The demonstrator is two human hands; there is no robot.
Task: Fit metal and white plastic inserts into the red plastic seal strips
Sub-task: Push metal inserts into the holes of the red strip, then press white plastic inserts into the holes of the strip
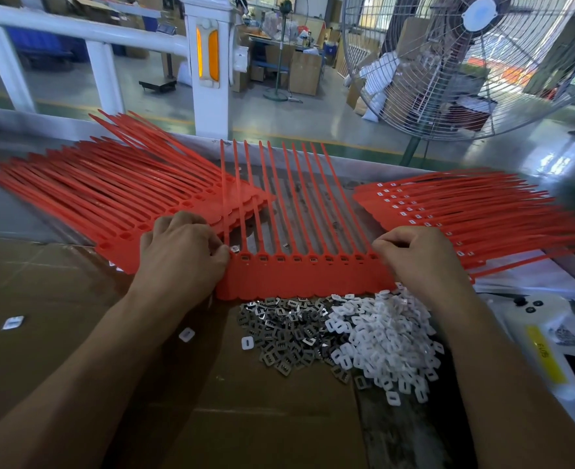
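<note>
A red seal strip sheet lies flat in front of me, its tails pointing away and a row of square pockets along its head. My left hand pinches a small metal insert at the leftmost pocket. At the sheet's right end, my right hand has its fingers curled over the edge. Just below the sheet lie a heap of metal inserts and a heap of white plastic inserts.
A stack of red strips with no inserts lies at the left; a stack with white inserts fitted lies at the right. Cardboard covers the bench. A few loose white inserts lie on it. A large fan stands beyond.
</note>
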